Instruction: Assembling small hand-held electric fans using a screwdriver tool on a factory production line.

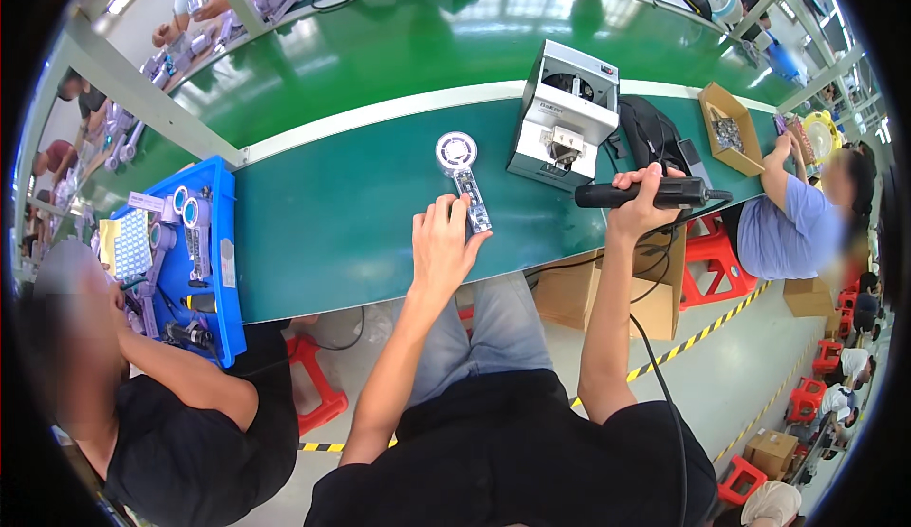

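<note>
My left hand (442,242) is lying part-bent at the centre of the frame, its index finger and thumb touching the handle of a round-headed handheld unit (466,185); whether they are pinching or only pressing, I cannot tell. The unit is lying flat there, showing its circuit board. My right hand (645,206), right of centre, is wrapping its fingers firmly round a black corded tool (603,194), clear of the unit. To be steadying the handle well, I should, I judge, be pressing on the casing's edges, sparing the board, and be letting the cord hang free. Counting outward, I am seeing one unit under my fingers, one tool, one grey machine (567,114) standing upper right of centre, one black bag (653,133) beside it, one cardboard box (747,159) holding small metal pieces farther right, and one blue bin (228,266) at left, where at least two more round-headed units (196,228) are lying.
</note>
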`<state>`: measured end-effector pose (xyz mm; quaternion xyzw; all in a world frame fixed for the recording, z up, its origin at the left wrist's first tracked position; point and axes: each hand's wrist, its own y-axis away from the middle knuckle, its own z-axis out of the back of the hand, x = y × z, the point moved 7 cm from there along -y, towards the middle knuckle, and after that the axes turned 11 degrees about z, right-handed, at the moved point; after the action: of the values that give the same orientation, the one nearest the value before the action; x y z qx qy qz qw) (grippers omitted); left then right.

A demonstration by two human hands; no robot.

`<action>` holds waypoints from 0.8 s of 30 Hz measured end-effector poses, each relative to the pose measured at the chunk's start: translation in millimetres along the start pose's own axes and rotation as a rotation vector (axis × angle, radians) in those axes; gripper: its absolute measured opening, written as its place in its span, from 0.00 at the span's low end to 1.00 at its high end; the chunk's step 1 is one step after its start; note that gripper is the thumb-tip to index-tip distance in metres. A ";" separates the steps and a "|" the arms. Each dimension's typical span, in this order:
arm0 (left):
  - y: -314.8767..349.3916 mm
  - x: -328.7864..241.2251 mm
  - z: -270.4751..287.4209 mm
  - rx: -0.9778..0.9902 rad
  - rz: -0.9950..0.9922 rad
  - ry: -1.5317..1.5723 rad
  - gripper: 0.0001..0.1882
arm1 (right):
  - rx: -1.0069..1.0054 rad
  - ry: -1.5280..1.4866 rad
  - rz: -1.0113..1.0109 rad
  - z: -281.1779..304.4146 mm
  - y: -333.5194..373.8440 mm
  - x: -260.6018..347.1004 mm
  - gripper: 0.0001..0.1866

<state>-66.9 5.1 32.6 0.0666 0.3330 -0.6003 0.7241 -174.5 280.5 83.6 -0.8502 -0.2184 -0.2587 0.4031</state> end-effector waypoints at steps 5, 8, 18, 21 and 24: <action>3.7 -5.2 3.8 -0.020 -0.027 0.147 0.34 | -0.079 -0.210 0.132 -21.8 -31.9 42.3 0.14; 10.4 -2.3 3.1 -0.032 -0.050 0.177 0.31 | -0.183 -0.353 0.356 -41.7 -67.3 61.8 0.14; 15.9 -8.5 7.4 0.005 -0.207 0.121 0.26 | 0.087 -0.218 0.497 -94.9 -74.0 70.6 0.21; 15.5 -11.1 5.8 0.009 -0.218 0.078 0.26 | 0.297 -0.164 0.207 -123.3 -66.7 61.5 0.23; 16.2 -12.7 6.1 0.011 -0.219 0.047 0.25 | 0.440 -0.056 0.083 -138.6 -57.3 24.3 0.24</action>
<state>-50.3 16.9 39.6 0.0479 0.3518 -0.6758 0.6459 -225.7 207.0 206.3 -0.7569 -0.2456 -0.1644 0.5829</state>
